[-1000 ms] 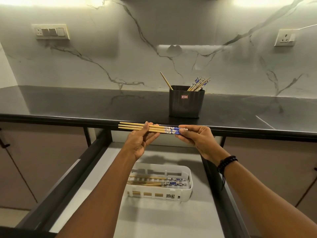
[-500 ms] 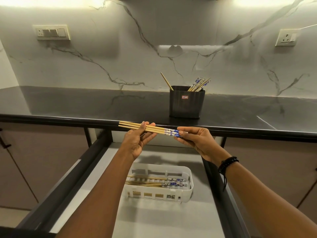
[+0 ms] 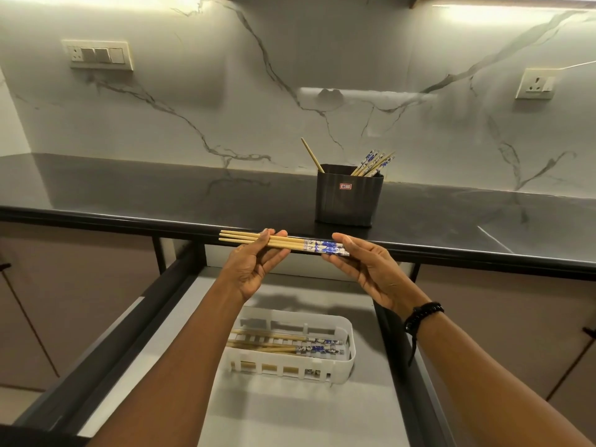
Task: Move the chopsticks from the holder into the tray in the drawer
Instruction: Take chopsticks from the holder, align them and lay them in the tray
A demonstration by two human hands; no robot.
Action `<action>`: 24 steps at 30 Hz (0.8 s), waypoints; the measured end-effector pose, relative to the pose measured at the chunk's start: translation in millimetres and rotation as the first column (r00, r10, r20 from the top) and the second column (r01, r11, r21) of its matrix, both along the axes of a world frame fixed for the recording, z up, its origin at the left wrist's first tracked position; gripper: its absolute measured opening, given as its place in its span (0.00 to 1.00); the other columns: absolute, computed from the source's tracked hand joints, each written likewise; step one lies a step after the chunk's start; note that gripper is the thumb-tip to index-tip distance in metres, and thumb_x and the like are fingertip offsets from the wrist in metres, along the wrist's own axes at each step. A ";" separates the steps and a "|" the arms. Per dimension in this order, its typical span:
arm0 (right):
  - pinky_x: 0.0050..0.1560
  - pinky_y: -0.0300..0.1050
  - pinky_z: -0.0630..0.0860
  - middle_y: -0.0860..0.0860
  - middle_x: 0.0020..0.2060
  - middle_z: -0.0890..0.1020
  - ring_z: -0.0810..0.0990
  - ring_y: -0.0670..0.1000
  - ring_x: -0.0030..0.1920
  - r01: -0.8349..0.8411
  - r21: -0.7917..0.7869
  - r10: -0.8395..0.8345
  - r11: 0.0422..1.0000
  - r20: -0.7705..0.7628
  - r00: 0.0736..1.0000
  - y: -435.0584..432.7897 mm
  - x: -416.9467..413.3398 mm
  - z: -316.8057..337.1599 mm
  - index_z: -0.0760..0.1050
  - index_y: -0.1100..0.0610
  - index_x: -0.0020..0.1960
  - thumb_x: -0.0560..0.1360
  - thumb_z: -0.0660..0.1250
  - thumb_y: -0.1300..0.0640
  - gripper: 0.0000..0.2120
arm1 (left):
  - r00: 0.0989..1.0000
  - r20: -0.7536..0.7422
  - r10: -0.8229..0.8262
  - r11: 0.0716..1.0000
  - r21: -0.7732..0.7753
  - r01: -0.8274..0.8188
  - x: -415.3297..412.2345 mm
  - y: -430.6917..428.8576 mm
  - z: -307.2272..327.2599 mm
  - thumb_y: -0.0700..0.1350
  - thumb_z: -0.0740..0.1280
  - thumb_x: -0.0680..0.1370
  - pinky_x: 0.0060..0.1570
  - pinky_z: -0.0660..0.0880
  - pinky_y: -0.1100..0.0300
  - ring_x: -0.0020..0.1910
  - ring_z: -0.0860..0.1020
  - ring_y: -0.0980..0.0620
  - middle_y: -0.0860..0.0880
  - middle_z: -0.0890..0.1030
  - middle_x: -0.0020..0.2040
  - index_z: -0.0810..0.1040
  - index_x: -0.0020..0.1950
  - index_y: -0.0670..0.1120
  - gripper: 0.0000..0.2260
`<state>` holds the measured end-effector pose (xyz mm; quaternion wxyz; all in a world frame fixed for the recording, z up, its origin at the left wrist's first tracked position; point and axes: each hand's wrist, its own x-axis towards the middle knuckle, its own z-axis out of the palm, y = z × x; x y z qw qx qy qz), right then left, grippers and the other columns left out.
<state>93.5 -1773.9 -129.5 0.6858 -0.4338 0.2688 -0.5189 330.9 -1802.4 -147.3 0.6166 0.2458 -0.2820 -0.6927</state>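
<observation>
A bundle of wooden chopsticks (image 3: 290, 242) with blue-and-white ends lies level between my hands, above the open drawer. My left hand (image 3: 251, 266) pinches the plain ends between thumb and fingers. My right hand (image 3: 364, 266) holds the patterned ends the same way. Below them, a white slotted tray (image 3: 346, 359) sits in the drawer with several chopsticks (image 3: 290, 345) lying in it. The dark holder (image 3: 348, 201) stands on the black counter behind my hands, with several more chopsticks (image 3: 374, 162) leaning at its right and a single one at its left.
The open drawer (image 3: 290, 414) has a grey floor and dark side rails. The black counter edge (image 3: 129, 217) runs just behind my hands. Brown cabinet fronts flank the drawer. Wall sockets (image 3: 96, 54) sit on the marble backsplash.
Both hands and the bundle stay nearly in place at the counter edge. The bundle has tilted slightly, its patterned end a little lower.
</observation>
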 end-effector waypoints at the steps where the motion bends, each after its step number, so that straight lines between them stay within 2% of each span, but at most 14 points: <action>1: 0.45 0.40 0.83 0.64 0.56 0.83 0.86 0.56 0.52 0.009 -0.001 -0.009 1.000 -0.016 1.000 -0.3 0.0 0.6 0.85 0.59 0.53 0.73 0.68 0.57 0.12 | 1.000 0.007 0.007 1.000 0.001 -0.007 -0.6 -0.1 0.4 0.40 0.64 0.79 0.41 0.82 0.55 0.52 0.83 0.42 0.37 0.83 0.53 0.76 0.55 0.38 0.08; 4: 0.45 0.40 0.83 0.62 0.54 0.85 0.86 0.56 0.51 0.045 -0.037 -0.049 0.998 -0.111 0.993 -0.9 0.7 2.3 0.85 0.60 0.51 0.71 0.70 0.56 0.11 | 0.998 0.049 0.028 1.000 0.001 -0.028 -3.3 -0.4 1.2 0.40 0.64 0.79 0.42 0.82 0.54 0.51 0.83 0.42 0.38 0.83 0.52 0.77 0.55 0.38 0.08; 7: 0.45 0.39 0.83 0.62 0.52 0.85 0.86 0.54 0.48 0.055 -0.111 -0.078 0.992 -0.217 0.973 -0.7 4.0 1.7 0.83 0.60 0.53 0.70 0.72 0.58 0.13 | 0.997 0.071 0.035 0.999 0.001 -0.035 -4.7 -0.3 1.0 0.40 0.64 0.79 0.44 0.82 0.52 0.51 0.83 0.42 0.38 0.83 0.52 0.77 0.54 0.38 0.07; 12: 0.43 0.38 0.83 0.60 0.48 0.86 0.87 0.54 0.47 0.099 -0.181 -0.152 0.978 -0.311 0.938 -1.7 7.5 -0.1 0.85 0.59 0.48 0.65 0.74 0.60 0.12 | 0.995 0.102 -0.018 1.000 0.001 0.018 -6.1 0.0 -0.3 0.40 0.64 0.80 0.40 0.82 0.54 0.51 0.83 0.42 0.38 0.83 0.52 0.77 0.55 0.37 0.07; 18: 0.43 0.39 0.83 0.59 0.47 0.87 0.87 0.55 0.47 0.100 -0.153 -0.152 0.983 -0.372 0.916 -4.9 5.5 -1.0 0.85 0.58 0.48 0.63 0.75 0.60 0.13 | 0.991 0.129 -0.019 1.000 0.013 0.018 -7.7 0.5 -0.1 0.40 0.64 0.80 0.40 0.82 0.54 0.51 0.83 0.42 0.37 0.83 0.52 0.77 0.54 0.38 0.07; 21: 0.41 0.38 0.83 0.60 0.47 0.87 0.87 0.54 0.45 0.108 -0.105 -0.138 0.989 -0.343 0.929 -6.4 4.6 0.1 0.85 0.59 0.47 0.63 0.74 0.62 0.12 | 0.988 0.150 -0.022 1.000 0.018 0.019 -5.9 0.8 -0.3 0.40 0.65 0.79 0.40 0.82 0.55 0.51 0.83 0.42 0.38 0.84 0.51 0.78 0.53 0.38 0.07; 24: 0.40 0.38 0.83 0.60 0.46 0.87 0.87 0.53 0.44 0.120 -0.046 -0.128 0.992 -0.325 0.937 -9.2 -0.5 1.0 0.85 0.61 0.47 0.68 0.72 0.66 0.08 | 0.992 0.122 0.004 1.000 0.023 -0.007 4.1 -0.9 0.4 0.40 0.67 0.77 0.40 0.82 0.55 0.51 0.83 0.43 0.38 0.84 0.52 0.78 0.54 0.38 0.08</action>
